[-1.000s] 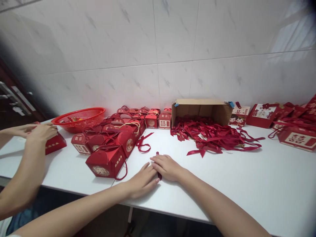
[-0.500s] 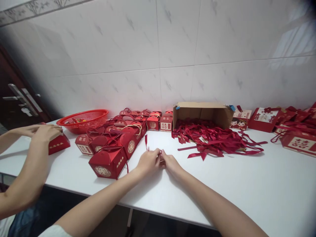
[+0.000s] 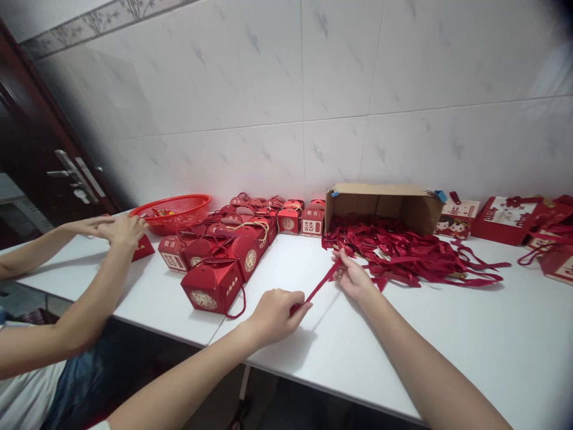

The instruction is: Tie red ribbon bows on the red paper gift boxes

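A dark red ribbon (image 3: 321,285) runs taut and slanting between my two hands above the white table. One end is pinched in my left hand (image 3: 280,313), its fingers curled and thumb pressed down. My right hand (image 3: 353,278) grips the other end between thumb and fingers, close to the front of a heap of red ribbons (image 3: 403,251). That heap spills out of a cardboard box (image 3: 380,191) lying on its side. Left of my left hand stands a red gift box (image 3: 213,286) with a gold round emblem and a cord hanging from it.
Several more red boxes (image 3: 250,254) stand in rows behind. A red plastic basket (image 3: 179,212) is at the back left. A co-worker's hands (image 3: 119,230) handle a red box at far left. Red bags (image 3: 508,221) line the right back.
My hands, close together before, have moved apart with the ribbon stretched between them. My right hand went up and right toward the heap. The view has shifted left.
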`<state>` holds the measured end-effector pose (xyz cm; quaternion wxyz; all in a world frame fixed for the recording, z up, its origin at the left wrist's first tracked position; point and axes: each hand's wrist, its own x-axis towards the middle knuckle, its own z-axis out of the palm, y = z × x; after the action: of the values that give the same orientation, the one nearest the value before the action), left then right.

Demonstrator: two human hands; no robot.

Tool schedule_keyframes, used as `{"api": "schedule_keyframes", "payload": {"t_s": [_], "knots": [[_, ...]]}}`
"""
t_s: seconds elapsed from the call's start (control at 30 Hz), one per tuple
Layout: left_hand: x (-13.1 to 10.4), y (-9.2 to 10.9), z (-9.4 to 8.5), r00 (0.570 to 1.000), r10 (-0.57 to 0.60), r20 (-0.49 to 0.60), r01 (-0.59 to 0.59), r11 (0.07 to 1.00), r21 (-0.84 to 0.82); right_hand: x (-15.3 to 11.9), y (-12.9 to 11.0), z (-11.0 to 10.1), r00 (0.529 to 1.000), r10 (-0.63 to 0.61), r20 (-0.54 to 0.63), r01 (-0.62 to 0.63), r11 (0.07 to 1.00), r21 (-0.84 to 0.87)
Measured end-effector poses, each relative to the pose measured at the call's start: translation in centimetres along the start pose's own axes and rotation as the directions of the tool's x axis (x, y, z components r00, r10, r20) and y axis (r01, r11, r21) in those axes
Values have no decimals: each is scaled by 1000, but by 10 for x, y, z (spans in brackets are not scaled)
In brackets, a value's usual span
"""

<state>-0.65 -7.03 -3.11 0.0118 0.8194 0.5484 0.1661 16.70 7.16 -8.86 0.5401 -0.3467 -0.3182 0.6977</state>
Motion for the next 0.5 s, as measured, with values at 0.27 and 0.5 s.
{"api": "schedule_keyframes", "payload": {"t_s": [0.27, 0.5], "knots": [[-50, 13, -19, 967, 252, -32, -243, 879, -409, 12, -2, -20, 990, -111, -85, 105, 992, -65], [-95, 10, -8, 956, 135, -262, -295, 459, -838, 10, 8, -19, 992, -122, -43, 114, 982, -150]]}}
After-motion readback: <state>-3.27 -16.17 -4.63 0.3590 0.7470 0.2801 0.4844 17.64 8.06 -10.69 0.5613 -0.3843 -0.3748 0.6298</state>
